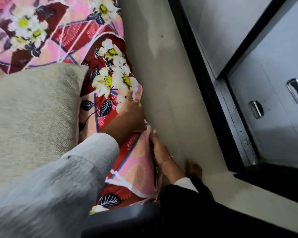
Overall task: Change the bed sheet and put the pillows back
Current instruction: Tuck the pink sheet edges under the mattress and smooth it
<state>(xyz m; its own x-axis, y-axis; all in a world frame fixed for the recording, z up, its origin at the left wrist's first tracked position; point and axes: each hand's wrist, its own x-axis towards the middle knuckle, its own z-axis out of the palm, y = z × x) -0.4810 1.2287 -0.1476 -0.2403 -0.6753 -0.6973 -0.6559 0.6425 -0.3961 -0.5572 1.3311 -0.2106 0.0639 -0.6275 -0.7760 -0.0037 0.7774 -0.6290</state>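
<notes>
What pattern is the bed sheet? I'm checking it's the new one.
Pink and red with white flowers and dark leaves on the bed sheet; head view.

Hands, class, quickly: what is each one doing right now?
Left hand: grips the floral sheet at the bed's edge.
Right hand: holds the sheet's hanging edge lower down; fingers partly hidden.

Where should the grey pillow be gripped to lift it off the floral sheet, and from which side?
Probably the grey pillow is best gripped at its free corner near the bed edge, coming from the floor side. That corner lies clear on top of the floral sheet, with nothing on it. Both hands, the left hand and the right hand, are busy at the sheet's edge beside it.
</notes>
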